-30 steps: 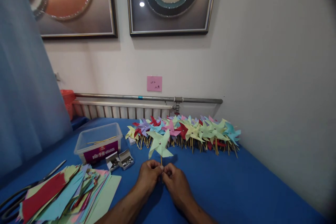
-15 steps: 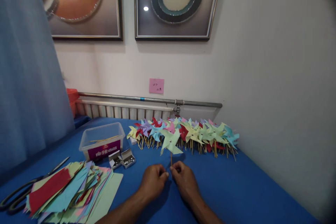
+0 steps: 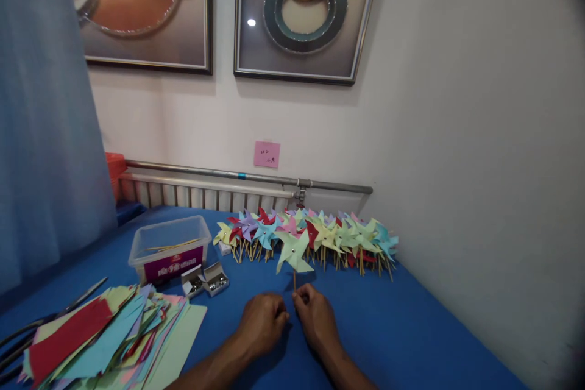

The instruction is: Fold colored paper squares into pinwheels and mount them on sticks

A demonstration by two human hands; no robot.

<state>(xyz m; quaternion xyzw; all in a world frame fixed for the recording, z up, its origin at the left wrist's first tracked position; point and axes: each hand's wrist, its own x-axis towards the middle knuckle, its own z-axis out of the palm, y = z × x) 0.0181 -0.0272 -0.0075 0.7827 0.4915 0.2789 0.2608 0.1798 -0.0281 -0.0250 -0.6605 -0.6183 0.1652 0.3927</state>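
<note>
Pinwheel (image 3: 293,251) stands above the right hand (image 3: 316,317), which pinches its stick (image 3: 295,281); left hand (image 3: 262,322) curls inward just beside, paper (image 3: 107,338) to its left, more pinwheels (image 3: 328,236) beyond.

PASS right: tabletop (image 3: 402,329) | BLOCK ahead: held pinwheel (image 3: 293,251), pinwheel cluster (image 3: 329,236) | BLOCK left: paper stack (image 3: 107,338)

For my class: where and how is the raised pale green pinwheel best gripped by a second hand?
Pinch the pale green pinwheel by the bare stretch of its thin stick, just under the blades, probably coming from the left: the right hand pinches lower down, from the right; the stick stands nearly upright; and the wide paper blades look easy to crease.
</note>
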